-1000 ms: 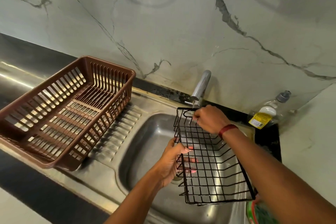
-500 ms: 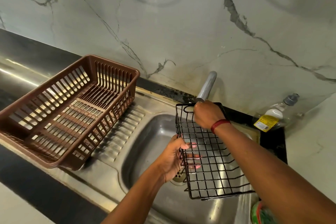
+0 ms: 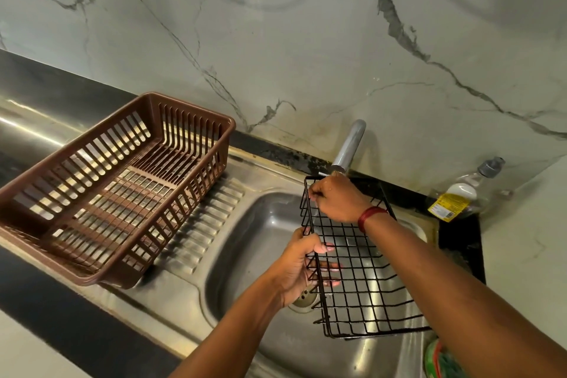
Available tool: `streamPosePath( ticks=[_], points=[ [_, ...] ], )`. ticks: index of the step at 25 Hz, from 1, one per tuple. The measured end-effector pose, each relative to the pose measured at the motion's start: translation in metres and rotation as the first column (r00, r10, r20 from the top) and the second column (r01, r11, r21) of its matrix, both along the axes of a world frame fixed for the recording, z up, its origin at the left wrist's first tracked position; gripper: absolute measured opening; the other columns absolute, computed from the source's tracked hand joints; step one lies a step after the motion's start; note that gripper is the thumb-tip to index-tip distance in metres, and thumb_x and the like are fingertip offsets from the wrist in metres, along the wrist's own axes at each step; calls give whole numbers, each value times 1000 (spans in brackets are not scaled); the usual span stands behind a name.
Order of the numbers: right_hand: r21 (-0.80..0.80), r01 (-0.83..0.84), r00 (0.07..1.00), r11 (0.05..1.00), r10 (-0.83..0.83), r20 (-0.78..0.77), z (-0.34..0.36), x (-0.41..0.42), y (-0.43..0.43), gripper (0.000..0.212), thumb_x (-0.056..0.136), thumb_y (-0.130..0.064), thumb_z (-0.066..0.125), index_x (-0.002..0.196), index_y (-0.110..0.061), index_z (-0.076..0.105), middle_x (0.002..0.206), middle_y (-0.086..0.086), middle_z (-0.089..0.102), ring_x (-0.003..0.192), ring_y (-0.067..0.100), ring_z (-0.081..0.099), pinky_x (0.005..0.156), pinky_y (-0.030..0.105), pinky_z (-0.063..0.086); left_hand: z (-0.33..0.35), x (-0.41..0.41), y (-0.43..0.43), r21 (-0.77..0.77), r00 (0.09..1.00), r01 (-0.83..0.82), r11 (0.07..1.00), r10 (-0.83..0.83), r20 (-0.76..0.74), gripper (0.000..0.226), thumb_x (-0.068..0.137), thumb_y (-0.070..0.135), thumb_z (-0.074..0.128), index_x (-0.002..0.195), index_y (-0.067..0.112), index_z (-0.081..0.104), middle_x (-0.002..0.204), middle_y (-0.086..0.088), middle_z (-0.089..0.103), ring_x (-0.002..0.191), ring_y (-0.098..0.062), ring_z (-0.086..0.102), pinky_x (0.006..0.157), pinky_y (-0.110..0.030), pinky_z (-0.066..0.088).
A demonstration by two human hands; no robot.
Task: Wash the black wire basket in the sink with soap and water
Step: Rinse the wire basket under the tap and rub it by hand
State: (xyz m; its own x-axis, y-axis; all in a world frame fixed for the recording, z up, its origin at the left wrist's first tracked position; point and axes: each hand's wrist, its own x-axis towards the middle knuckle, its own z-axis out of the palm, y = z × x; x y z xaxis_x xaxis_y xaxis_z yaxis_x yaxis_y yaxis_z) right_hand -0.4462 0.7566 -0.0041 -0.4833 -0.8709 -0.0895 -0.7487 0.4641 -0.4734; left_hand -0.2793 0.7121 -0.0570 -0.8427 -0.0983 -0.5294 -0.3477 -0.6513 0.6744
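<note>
Steel sink (image 3: 245, 242) w/ marble wall: left hand (image 3: 302, 267) clamped on black wire basket (image 3: 359, 279) side, right hand (image 3: 337, 198) pinching far rim under tap (image 3: 348, 146). Keep it steady, rotate under flow.

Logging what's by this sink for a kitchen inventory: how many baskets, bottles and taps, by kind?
Baskets: 2, the black wire basket and the brown plastic basket
Bottles: 1, the soap bottle
Taps: 1, the tap
Total: 4
</note>
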Motion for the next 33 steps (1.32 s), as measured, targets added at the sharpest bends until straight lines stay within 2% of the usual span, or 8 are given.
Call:
streamPosePath(
  ticks=[3,9,13,19,23,26,28,33],
  points=[
    [27,72,997,997,-71,-40,-6,-4,12,28,88,-4,53,101,-15,75,106,-3,73,96,14,67,94,34,52,-3,1,-4,-8,1000,-17,1000,17,-14,82,58,24,74,133,13,45,137,-30,54,110,-49,64,91,-67,52],
    [-30,315,884,949,-304,-355,-17,-3,37,22,91,-18,55,84,-14,75,73,4,72,67,22,67,69,37,58,-3,8,-12,-86,999,-5,996,1,-49,88,54,25,71,137,16,44,132,-22,60,103,-42,67,86,-64,54],
    [-361,183,781,915,-358,-511,-15,9,47,6,78,-6,65,76,-10,70,61,3,65,51,19,58,52,33,54,-4,11,-19,-174,998,2,985,-13,-63,91,51,32,67,136,11,45,123,-20,65,94,-38,70,75,-53,58],
    [-328,197,759,924,-355,-546,-18,8,46,41,79,-42,69,106,-13,60,98,7,61,87,24,58,69,38,52,-2,14,-36,-287,998,63,956,-67,-3,82,63,35,60,137,4,42,113,-16,71,91,-39,71,72,-48,57],
    [33,325,935,945,-316,-158,-23,-12,48,52,90,-65,43,99,-20,66,74,-2,64,67,16,62,61,31,53,-1,18,-45,-265,994,110,958,-107,27,75,78,41,56,148,18,38,119,-17,72,96,-42,72,73,-47,59],
    [89,386,921,918,-376,-104,-30,-14,57,57,91,-65,35,80,-18,64,58,1,58,54,15,58,51,30,48,0,28,-54,-169,1000,16,985,-19,-15,76,85,61,60,143,15,44,122,-16,72,103,-41,69,79,-46,59],
    [92,446,894,890,-439,-85,-33,-14,64,60,92,-64,33,74,-14,61,60,3,59,55,15,57,48,28,42,-7,41,-64,36,994,-84,996,86,-60,98,72,69,73,145,10,45,137,-23,61,125,-48,56,103,-54,48],
    [66,574,817,816,-576,11,-46,-11,75,57,95,-59,36,68,-16,61,63,4,62,59,19,62,55,33,52,-31,70,-52,328,910,-327,886,389,-144,113,53,55,95,144,4,50,148,-25,50,140,-43,43,119,-60,26]
  ],
)
